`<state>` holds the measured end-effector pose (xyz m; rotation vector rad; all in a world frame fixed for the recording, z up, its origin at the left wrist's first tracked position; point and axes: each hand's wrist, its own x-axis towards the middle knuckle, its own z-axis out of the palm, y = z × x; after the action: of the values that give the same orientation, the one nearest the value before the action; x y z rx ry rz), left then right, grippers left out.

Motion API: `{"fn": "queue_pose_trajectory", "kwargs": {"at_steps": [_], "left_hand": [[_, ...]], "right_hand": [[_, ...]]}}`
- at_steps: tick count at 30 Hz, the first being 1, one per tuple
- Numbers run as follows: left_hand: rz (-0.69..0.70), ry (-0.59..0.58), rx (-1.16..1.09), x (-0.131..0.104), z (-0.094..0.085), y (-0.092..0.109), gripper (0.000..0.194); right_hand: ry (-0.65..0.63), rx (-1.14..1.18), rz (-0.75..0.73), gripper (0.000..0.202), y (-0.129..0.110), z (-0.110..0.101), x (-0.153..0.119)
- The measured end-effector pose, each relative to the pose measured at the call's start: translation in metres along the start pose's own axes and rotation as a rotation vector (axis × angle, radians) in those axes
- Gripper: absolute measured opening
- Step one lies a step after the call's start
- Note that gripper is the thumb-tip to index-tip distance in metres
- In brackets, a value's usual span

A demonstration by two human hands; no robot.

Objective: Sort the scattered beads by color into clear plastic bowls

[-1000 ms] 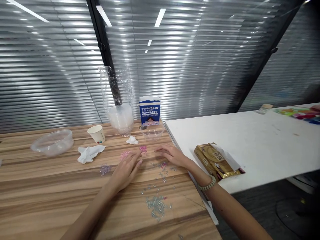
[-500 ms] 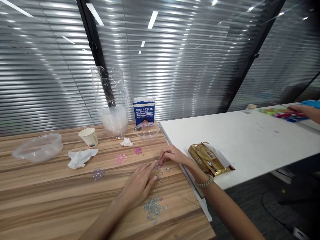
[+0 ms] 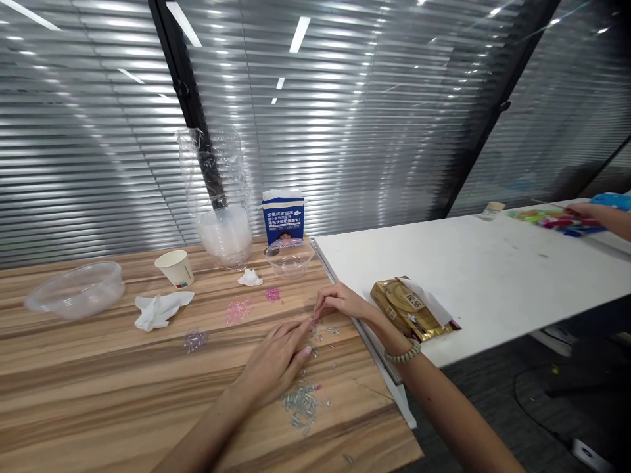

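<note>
My left hand (image 3: pixel 276 361) lies flat on the wooden table (image 3: pixel 98 394), fingers spread, its tips among scattered small beads (image 3: pixel 323 335). My right hand (image 3: pixel 340 303) sits just beyond, thumb and forefinger pinched together over the loose beads; whether a bead is between them is too small to tell. A heap of pale grey-green beads (image 3: pixel 300 402) lies right of my left wrist. Small sorted piles lie farther left: dark pink (image 3: pixel 272 294), light pink (image 3: pixel 237 310) and lilac (image 3: pixel 196 339).
At the back stand a paper cup (image 3: pixel 175 268), a crumpled tissue (image 3: pixel 160 309), clear plastic bowls (image 3: pixel 73 289) (image 3: pixel 288 257), a bagged bowl stack (image 3: pixel 224 236) and a blue carton (image 3: pixel 282 220). A gold packet (image 3: pixel 411 310) lies on the adjoining white table (image 3: pixel 493 276); another person's hand (image 3: pixel 599 213) works at far right.
Both my hands drew back from near the dark pink pile to the scattered beads. My right hand went from flat to pinched. The view shifted right, showing another person's hand.
</note>
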<state>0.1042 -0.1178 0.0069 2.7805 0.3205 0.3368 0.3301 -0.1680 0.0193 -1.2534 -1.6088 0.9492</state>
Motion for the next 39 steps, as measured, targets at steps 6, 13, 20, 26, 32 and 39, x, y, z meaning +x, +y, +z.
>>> {"fn": "queue_pose_trajectory", "kwargs": {"at_steps": [6,13,20,26,32,39], "left_hand": [[0.011,0.058,-0.024,-0.003,-0.001,0.000,0.041],[-0.005,0.082,-0.008,-0.013,-0.008,-0.013,0.037],[-0.077,0.132,0.121,-0.016,-0.007,-0.027,0.037],[-0.012,0.135,0.084,-0.010,-0.001,-0.013,0.042],[0.063,0.038,0.027,0.002,0.002,0.002,0.044],[0.087,-0.018,0.026,0.002,0.003,0.000,0.046]], "right_hand": [[-0.022,0.034,0.022,0.018,-0.001,0.001,-0.001],[-0.068,0.126,0.063,0.018,0.002,0.000,-0.001],[-0.121,0.185,0.070,0.016,0.013,0.001,0.000],[-0.095,0.174,0.065,0.017,0.013,-0.004,-0.002],[-0.113,0.094,0.055,0.017,0.019,-0.007,-0.001],[-0.135,0.016,-0.002,0.018,0.017,-0.007,-0.001]]}}
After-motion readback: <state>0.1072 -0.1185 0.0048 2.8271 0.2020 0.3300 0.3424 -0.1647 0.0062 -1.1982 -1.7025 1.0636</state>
